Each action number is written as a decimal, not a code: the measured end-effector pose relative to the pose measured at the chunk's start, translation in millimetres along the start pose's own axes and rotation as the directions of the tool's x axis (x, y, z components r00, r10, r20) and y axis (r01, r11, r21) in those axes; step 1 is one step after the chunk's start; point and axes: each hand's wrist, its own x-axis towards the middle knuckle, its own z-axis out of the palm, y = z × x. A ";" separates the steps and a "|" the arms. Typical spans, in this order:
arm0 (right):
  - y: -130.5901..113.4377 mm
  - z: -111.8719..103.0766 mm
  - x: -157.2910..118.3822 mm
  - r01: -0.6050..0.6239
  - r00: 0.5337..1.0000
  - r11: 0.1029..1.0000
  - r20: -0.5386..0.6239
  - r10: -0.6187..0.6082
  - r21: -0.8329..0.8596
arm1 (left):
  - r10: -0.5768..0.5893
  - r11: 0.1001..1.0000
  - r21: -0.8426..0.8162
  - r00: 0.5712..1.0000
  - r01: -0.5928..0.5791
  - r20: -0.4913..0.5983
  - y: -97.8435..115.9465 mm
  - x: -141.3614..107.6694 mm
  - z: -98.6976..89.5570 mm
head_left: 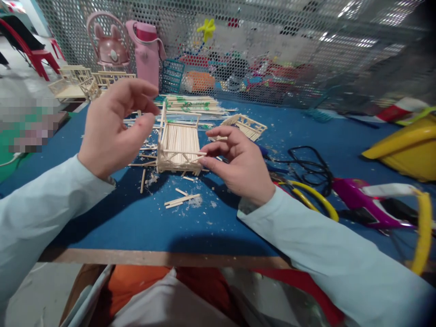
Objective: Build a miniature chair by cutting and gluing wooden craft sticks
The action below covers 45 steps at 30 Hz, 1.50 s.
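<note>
A small bed-like frame of thin wooden sticks [180,138] stands on the blue tabletop, with a slatted floor, a crossed-stick front rail and a tall post at its left. My right hand [236,163] grips its front right corner, thumb and fingers at the end of the rail. Raised left of the model, my left hand [116,125] has curved fingers with a gap to the thumb, and nothing shows between them. Its fingertips are near the tall post. Loose short sticks [182,200] lie among shavings in front of the model.
Behind are bundled sticks [190,103], a second stick model [247,127] and more models [73,84] at the left. A pink bottle [148,56] stands by the perforated metal panel [272,45]. At right lie a black cable [311,168], a purple tool [371,202] and a yellow scoop-like object [405,147].
</note>
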 end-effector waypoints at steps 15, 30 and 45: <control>5.3 0.6 -0.2 0.031 0.999 0.999 0.041 -0.032 0.031 | -0.189 0.974 -0.139 0.979 0.176 -0.081 -14.3 -32.7 19.0; 2.9 3.7 -1.3 -0.022 1.000 1.000 -0.002 0.022 0.018 | -0.266 0.945 -0.198 0.964 0.261 0.000 -6.2 -34.8 24.8; -6.3 -13.3 -9.3 0.451 0.834 0.659 0.022 -0.551 -0.602 | -0.362 0.913 -0.254 0.921 0.319 -0.142 -4.4 -26.2 12.9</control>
